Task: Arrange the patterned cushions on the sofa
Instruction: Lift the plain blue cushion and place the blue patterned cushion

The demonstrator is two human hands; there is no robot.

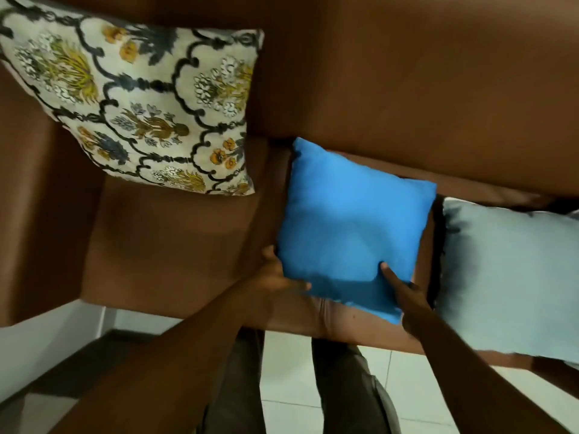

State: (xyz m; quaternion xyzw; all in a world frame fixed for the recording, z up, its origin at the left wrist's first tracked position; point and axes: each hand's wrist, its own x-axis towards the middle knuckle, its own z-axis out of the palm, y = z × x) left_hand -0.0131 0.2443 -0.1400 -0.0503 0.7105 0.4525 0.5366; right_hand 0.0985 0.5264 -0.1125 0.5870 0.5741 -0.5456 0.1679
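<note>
One view only, head cam, wide-angle. Looks steeply down from above the sofa point(407, 89), close in: seat and backrest fill most of frame, backrest at top. Floor point(288, 371) and the person's legs point(344, 386) run along bottom edge, so cam sits over the sofa's front edge, facing fwd & down. Both forearms enter from bottom, reaching up into frame centre. Edges bend from lens distortion. No 2nd view, so no shared area.

Both hands, left point(275, 274) and right point(404, 292), gripping a blue cushion point(351, 227) on the brown sofa point(407, 89).
</note>
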